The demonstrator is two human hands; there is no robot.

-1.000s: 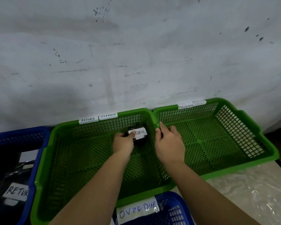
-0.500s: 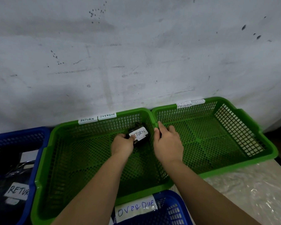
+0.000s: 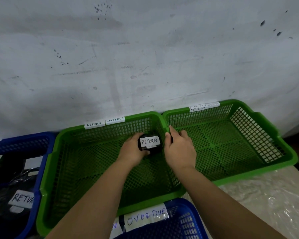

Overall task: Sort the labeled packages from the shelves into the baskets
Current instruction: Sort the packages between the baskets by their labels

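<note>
Two green mesh baskets sit side by side against the wall; the left green basket [image 3: 62, 169] carries RETURN and OVERDUE tags on its far rim, and the right green basket [image 3: 274, 152] is tagged likewise. Near the left basket's far right corner sits a small black package [image 3: 149, 147] with a white RETURN label [image 3: 149, 141]. The left hand [image 3: 131, 152] curls round its left side, gripping it; the right hand [image 3: 179, 149] rests beside it over the shared rim, fingers loosely bent, holding nothing visible. The package looks light, soft-wrapped and probably slick; grasp it by its sides, clear of the label.
</note>
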